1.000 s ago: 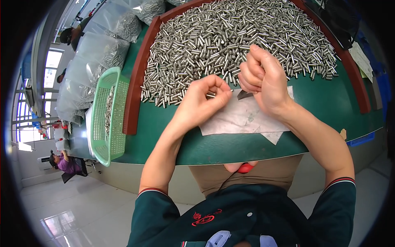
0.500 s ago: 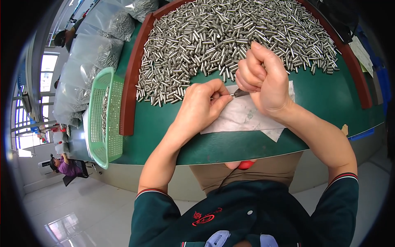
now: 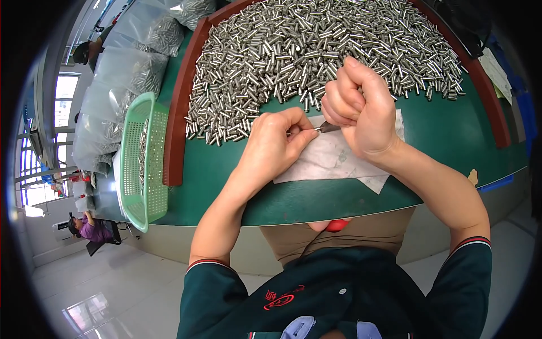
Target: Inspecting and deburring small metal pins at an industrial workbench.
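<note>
The left grip (image 3: 275, 138), a bare hand, pinches a small metal piece (image 3: 317, 130) between thumb and forefinger; the right grip (image 3: 362, 110), curled into a fist, holds a dark tool (image 3: 328, 127) touching or nearly touching it; from the grips, a heap of cylindrical metal pins (image 3: 316, 51) spreads at twelve o'clock on the green worktop (image 3: 282, 208); a whitish cloth (image 3: 333, 164) lies at six; a green perforated basket (image 3: 158, 189) stands at nine; clear plastic bags (image 3: 116, 73) at ten.

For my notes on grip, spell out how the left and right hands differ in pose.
The left hand pinches a small metal piece between thumb and fingers; the right hand is fisted around a dark tool. The left hand's thumb points toward the right hand, whose own thumb points away from the body. Both are bare.
</note>
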The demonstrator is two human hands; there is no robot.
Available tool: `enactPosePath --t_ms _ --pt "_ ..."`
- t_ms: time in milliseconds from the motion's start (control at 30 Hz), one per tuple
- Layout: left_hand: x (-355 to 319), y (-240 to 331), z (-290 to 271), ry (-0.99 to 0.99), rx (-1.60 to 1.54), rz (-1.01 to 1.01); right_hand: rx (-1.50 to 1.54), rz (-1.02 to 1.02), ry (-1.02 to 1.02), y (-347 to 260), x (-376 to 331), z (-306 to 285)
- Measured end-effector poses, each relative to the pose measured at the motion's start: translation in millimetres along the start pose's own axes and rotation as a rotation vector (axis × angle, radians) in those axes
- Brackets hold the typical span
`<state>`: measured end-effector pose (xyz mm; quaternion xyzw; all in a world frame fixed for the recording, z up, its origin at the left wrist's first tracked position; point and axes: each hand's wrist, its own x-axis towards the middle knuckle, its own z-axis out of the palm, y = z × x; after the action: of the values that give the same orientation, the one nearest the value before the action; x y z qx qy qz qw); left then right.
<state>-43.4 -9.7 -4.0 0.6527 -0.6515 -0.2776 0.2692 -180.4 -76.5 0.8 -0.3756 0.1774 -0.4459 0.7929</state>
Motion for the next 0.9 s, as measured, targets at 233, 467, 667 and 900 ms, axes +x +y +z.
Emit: enactPosePath --t_ms 233,467,667,900 --pt "1.6 -2.1 1.3 0.008 -0.032 -0.027 -0.068 -0.031 -0.018 4.3 -1.6 3.8" --pt "4.1 -5.3 3.3 0.001 -0.069 -0.025 -0.039 -0.053 -0.06 6.8 -0.9 2.5" --pt "1.8 -1.3 2.2 -0.014 -0.029 -0.02 -0.03 0.014 0.034 1.5 -0.3 0.6" --pt "5.5 -7.9 -21.9 -0.113 -0.843 -0.233 0.054 0.02 -0.008 -1.5 3.3 -5.2"
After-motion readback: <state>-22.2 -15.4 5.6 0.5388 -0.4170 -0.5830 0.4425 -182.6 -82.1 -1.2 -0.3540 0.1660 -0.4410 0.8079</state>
